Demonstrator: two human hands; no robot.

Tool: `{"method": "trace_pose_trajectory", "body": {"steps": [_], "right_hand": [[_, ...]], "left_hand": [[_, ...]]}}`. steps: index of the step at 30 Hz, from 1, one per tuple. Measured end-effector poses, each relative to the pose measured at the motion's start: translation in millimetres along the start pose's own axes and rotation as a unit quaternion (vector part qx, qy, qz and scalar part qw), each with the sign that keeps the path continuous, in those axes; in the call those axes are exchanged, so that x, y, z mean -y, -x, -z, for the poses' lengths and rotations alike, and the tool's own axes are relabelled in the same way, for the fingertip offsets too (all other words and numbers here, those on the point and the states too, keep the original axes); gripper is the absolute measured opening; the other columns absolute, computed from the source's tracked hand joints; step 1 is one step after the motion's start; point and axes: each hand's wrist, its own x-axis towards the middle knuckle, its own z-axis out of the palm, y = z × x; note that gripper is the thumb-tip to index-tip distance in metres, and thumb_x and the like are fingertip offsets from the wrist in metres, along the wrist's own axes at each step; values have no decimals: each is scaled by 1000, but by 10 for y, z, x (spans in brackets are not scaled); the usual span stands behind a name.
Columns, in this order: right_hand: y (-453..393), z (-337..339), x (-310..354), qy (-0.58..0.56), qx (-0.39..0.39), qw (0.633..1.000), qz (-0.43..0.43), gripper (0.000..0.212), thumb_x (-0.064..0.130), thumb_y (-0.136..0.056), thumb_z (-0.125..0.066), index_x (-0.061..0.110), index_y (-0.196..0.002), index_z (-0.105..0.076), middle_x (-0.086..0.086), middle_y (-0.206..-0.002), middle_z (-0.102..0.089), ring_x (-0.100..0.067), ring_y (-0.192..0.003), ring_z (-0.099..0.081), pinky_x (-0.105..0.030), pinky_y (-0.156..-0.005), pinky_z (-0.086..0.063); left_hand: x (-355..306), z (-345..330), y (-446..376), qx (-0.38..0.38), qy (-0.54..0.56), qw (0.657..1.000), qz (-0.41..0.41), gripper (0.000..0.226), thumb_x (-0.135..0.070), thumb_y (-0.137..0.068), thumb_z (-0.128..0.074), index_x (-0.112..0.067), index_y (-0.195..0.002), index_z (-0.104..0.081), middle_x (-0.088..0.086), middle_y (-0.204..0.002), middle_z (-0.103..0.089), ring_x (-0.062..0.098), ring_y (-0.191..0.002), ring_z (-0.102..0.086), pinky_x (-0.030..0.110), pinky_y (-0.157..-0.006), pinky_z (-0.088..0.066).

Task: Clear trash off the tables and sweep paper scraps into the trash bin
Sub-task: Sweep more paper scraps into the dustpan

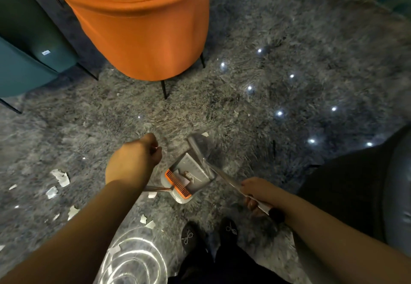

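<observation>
In the head view the sweeping step looked under way: the left hand (133, 161) was curled around the dustpan (189, 177) handle at frame centre, the right hand (255, 194) gripping the broom (200, 148) handle. Paper scraps (60, 177) lay lower left on the rug (289, 39), so the next move probably called for carrying pan and broom there. No trash bin showed, and the broom head was blurred.

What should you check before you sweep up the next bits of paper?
1. Right hand grips the broom handle: ok.
2. Left hand holds the dustpan handle: ok, fist closed, handle partly hidden.
3. Dustpan mouth flat on the floor: cannot tell.
4. Paper scraps within the pan's path: not ok, they lie off to the left.
5. Orange chair clear of the broom: ok.
</observation>
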Motion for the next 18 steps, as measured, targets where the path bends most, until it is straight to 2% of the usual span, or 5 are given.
{"method": "trace_pose_trajectory", "body": {"steps": [2, 5, 10, 16, 18], "right_hand": [[-1, 90, 62, -10, -16, 1000, 8, 16, 6, -100, -41, 6, -92, -55, -11, -62, -46, -13, -37, -42, -18, -35, -36], [-53, 242, 173, -8, -67, 997, 43, 14, 2, -99, -41, -3, -93, -52, -13, -61, -45, -16, -40, -42, -22, -37, -36], [-119, 653, 418, -54, -95, 992, 56, 28, 4, -99, -42, 7, -71, -44, -10, -52, -40, -16, -36, -37, -21, -38, -32], [-436, 1334, 1021, -106, -122, 986, 28, 26, 4, -100, -38, 7, -75, -45, -11, -57, -36, -13, -27, -34, -14, -33, -30], [-555, 1544, 1230, -137, -127, 982, 10, 27, 4, -100, -38, 7, -74, -44, -10, -51, -36, -12, -23, -33, -12, -32, -29]], "left_hand": [[23, 57, -76, -8, 8, 1000, 10, 14, -34, -92, -63, -21, -97, -61, 6, -89, -70, 33, -80, -63, 29, -59, -39], [-10, 97, -227, -15, 2, 1000, 4, 14, -33, -91, -64, -21, -98, -62, 7, -92, -71, 33, -82, -64, 30, -61, -41], [-96, 118, -549, -14, -8, 1000, -1, 15, -33, -91, -65, -21, -98, -62, 6, -89, -71, 33, -81, -63, 32, -61, -46], [-140, 98, -1002, -1, -13, 999, 30, 13, -39, -88, -67, -29, -90, -61, -1, -85, -71, 27, -74, -62, 30, -59, -47], [-207, 104, -1160, -3, -20, 999, 46, 13, -39, -87, -69, -29, -89, -61, -1, -82, -70, 25, -70, -56, 29, -59, -44]]}}
